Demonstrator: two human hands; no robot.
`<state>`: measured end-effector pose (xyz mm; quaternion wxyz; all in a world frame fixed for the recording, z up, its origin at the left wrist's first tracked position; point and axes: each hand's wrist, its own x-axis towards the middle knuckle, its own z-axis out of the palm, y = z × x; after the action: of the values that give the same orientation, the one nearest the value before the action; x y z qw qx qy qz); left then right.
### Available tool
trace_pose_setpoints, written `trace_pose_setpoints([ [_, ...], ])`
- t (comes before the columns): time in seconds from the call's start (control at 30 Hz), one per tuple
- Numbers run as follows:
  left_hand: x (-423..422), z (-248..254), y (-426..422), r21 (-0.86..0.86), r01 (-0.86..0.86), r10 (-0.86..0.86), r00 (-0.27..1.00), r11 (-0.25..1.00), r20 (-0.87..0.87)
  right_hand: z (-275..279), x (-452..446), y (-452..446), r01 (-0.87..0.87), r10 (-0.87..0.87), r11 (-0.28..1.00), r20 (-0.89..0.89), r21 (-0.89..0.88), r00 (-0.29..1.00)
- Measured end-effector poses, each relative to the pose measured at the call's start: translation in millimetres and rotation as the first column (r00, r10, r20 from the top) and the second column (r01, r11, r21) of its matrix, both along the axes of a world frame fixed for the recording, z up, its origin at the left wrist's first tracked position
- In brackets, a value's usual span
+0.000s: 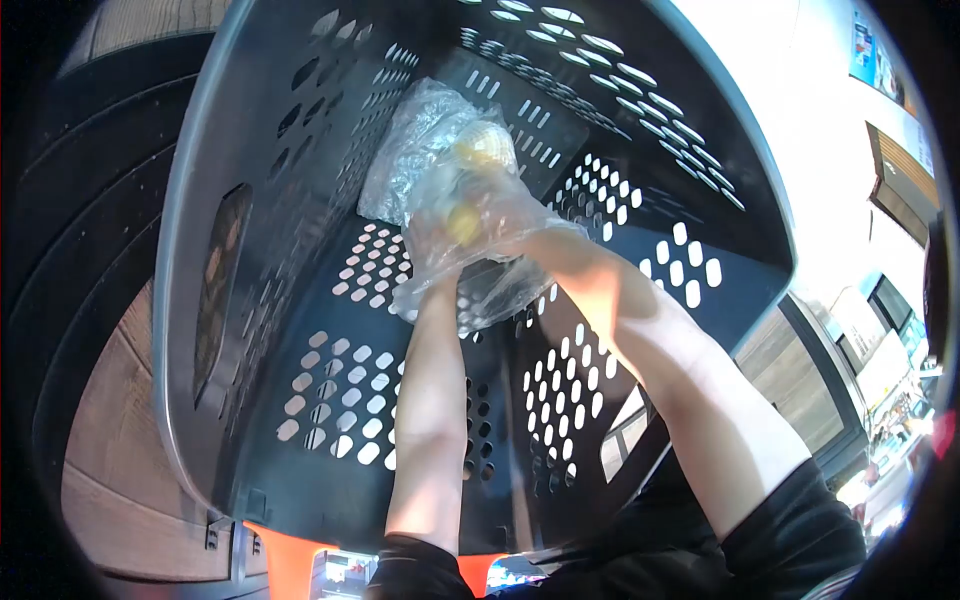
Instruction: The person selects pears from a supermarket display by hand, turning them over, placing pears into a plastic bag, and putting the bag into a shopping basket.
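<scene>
Both my arms reach down into a dark grey plastic basket (330,480) with rows of slots in its walls. At its far end lies a crumpled sheet of clear plastic wrapping (430,120). My left hand (432,235) and my right hand (505,225) are inside or under the loose clear plastic, which blurs their fingers. Close to them show a blurred white ribbed thing (490,145) and a yellow patch (463,224), whose kind I cannot make out. The plastic hangs open around my wrists.
The tall basket walls surround my arms, with a handle opening (222,290) on the left. Orange supports (288,560) show below the near rim. Dark curved shapes (85,200) and a brown wooden surface (115,420) lie on the left.
</scene>
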<state>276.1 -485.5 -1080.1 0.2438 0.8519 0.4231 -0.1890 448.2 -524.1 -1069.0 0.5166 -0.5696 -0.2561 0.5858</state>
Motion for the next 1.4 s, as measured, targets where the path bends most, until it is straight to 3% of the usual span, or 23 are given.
trace_pose_setpoints([
  [0.07, -6.2, 6.6, -4.8, 0.050, 0.053, -0.051, 0.998, 0.997, -0.032, 8.6, 5.6, -1.3, -0.006, -0.002, 0.999, -0.187, -0.043, 0.982],
  [0.1, -14.0, -5.1, -12.4, 0.066, -0.059, 0.042, 0.973, 0.996, 0.229, 21.4, 9.9, 2.8, -0.008, -0.006, 0.998, -0.250, -0.057, 0.968],
  [0.13, -16.9, -12.7, -17.8, 0.051, -0.169, 0.125, 0.871, 0.984, 0.476, 48.2, 19.2, 11.8, -0.125, 0.137, 0.989, 0.163, -0.081, 0.977],
  [0.17, 6.1, 24.4, -9.2, -0.114, -0.123, 0.139, 0.980, 0.986, 0.142, 68.2, 27.4, 17.6, -0.217, 0.266, 0.964, 0.541, -0.154, 0.798],
  [0.3, -2.5, -26.9, -28.4, 0.061, -0.161, 0.148, 0.972, 0.985, 0.184, 86.6, 46.8, 18.5, -0.262, 0.443, 0.885, 0.526, -0.385, 0.726],
  [0.4, -1.9, -31.7, -23.1, -0.013, -0.058, 0.059, 0.987, 0.998, 0.147, 44.1, 46.0, 8.0, -0.405, 0.589, 0.808, 0.548, -0.429, 0.594],
  [0.5, 10.7, -3.0, -31.6, -0.256, -0.229, 0.306, 0.898, 0.939, 0.317, 29.7, 35.0, 5.6, -0.496, 0.666, 0.744, 0.548, -0.446, 0.506],
  [0.57, 18.8, 2.9, -36.2, -0.130, -0.048, 0.086, 0.945, 0.990, 0.314, 31.6, 36.8, 8.6, -0.472, 0.647, 0.761, 0.569, -0.445, 0.507],
  [0.7, 37.8, 22.3, -40.3, -0.161, 0.027, -0.005, 0.990, 0.987, 0.138, 55.8, 46.3, 10.1, -0.360, 0.517, 0.855, 0.547, -0.374, 0.659],
  [0.8, 15.3, 8.8, -53.8, -0.140, -0.171, 0.192, 0.970, 0.975, 0.149, 78.4, 51.5, 14.2, -0.415, 0.583, 0.812, 0.527, -0.411, 0.618],
  [0.83, 6.0, 14.9, -56.1, -0.178, -0.261, 0.277, 0.958, 0.949, 0.070, 89.4, 53.2, 9.8, -0.296, 0.391, 0.913, 0.397, -0.281, 0.830],
  [0.9, -5.7, 26.3, -60.2, -0.202, -0.350, 0.353, 0.935, 0.915, -0.019, 100.6, 51.1, 4.7, -0.130, 0.166, 0.976, 0.211, -0.175, 0.963],
  [0.93, -7.3, 31.3, -61.4, -0.341, -0.685, 0.718, 0.695, 0.644, -0.041, 101.2, 49.4, 5.6, -0.172, 0.233, 0.970, 0.448, -0.173, 0.863],
  [0.97, -8.6, 37.7, -62.7, -0.408, -0.791, 0.847, 0.527, 0.456, -0.077, 104.0, 48.2, 5.8, -0.213, 0.278, 0.960, 0.656, -0.180, 0.701],
  [1.0, -5.0, 50.9, -59.6, -0.448, -0.860, 0.939, 0.326, 0.245, -0.111, 119.5, 47.4, 8.1, -0.213, 0.274, 0.962, 0.658, -0.173, 0.702],
  [1.03, 11.9, 84.1, -45.9, -0.485, -0.874, 0.985, 0.059, -0.028, -0.163, 141.8, 47.2, 11.6, -0.359, 0.639, 0.749, 0.465, -0.557, 0.612],
  [1.07, 27.1, 119.3, -31.2, -0.506, -0.810, 0.952, -0.208, -0.297, -0.225, 159.1, 47.8, 14.2, -0.447, 0.870, 0.374, 0.140, -0.813, 0.473],
  [1.13, 30.6, 162.2, -21.7, -0.562, -0.773, 0.953, -0.189, -0.293, -0.237, 176.7, 44.7, 6.3, -0.447, 0.845, 0.419, 0.159, -0.790, 0.511],
  [1.2, 23.5, 182.3, -23.3, -0.688, -0.533, 0.855, -0.445, -0.492, -0.266, 212.5, 38.8, 0.2, -0.271, 0.731, 0.637, 0.456, -0.721, 0.508],
  [1.23, 19.9, 194.3, -23.1, -0.722, -0.467, 0.846, -0.424, -0.510, -0.323, 228.6, 47.2, 4.5, -0.360, 0.721, 0.587, 0.267, -0.725, 0.639],
  [1.27, 14.7, 204.1, -25.3, -0.807, -0.349, 0.859, -0.382, -0.476, -0.342, 246.3, 51.6, 5.7, -0.361, 0.718, 0.597, 0.276, -0.717, 0.639],
  [1.33, 22.2, 250.6, -19.1, -0.856, -0.362, 0.921, -0.263, -0.369, -0.286, 280.3, 58.7, 2.3, -0.409, 0.478, 0.753, 0.001, -0.515, 0.879],
  [1.4, 24.8, 299.6, -17.4, -0.901, -0.365, 0.972, -0.123, -0.232, -0.200, 325.1, 49.6, -9.6, -0.336, 0.292, 0.880, -0.174, -0.337, 0.940],
])
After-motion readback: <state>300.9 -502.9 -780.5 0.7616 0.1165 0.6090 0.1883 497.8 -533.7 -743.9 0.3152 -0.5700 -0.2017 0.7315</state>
